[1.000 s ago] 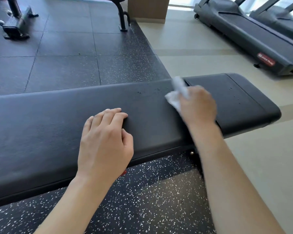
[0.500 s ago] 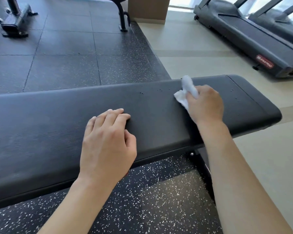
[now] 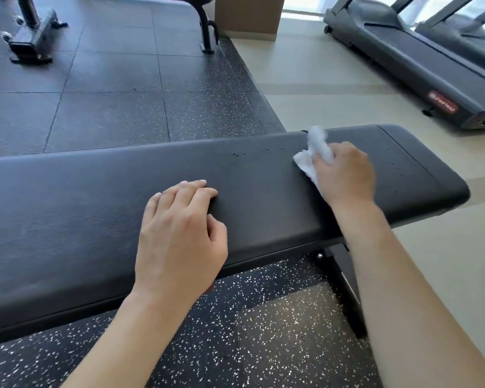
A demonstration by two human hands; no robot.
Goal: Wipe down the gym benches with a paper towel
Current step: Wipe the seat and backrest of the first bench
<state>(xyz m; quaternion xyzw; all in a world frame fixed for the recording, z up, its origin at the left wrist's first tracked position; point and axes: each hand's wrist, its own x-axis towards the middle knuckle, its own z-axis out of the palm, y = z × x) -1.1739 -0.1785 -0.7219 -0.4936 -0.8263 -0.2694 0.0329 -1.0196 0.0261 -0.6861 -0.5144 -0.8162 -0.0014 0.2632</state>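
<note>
The bench (image 3: 101, 208) runs left to right across the view, its long black pad rising slightly toward the far right, where it ends in a short separate end section (image 3: 420, 166). The right hand (image 3: 345, 175) sits on the pad near that right end, fingers curled round a crumpled white paper towel (image 3: 311, 159) and pressing it to the surface; the towel bunches out on the hand's far-left side. The left hand (image 3: 179, 233) lies flat on the near edge at mid-length, fingers relaxed and holding nothing, seemingly bracing. Small droplets (image 3: 395, 166) dot the pad just right of the towel hand, and a second scatter (image 3: 252, 151) lies along the far edge to its left, between the two hands. So the unwiped wet spots lie on either side of the towel, along the pad's long axis, and the right hand is by far the nearer to both. The sensible stroke, in my judgement, follows that axis rather than crossing it, taking the right end first. Two treadmills (image 3: 420, 60) stand well apart at the far right.
</note>
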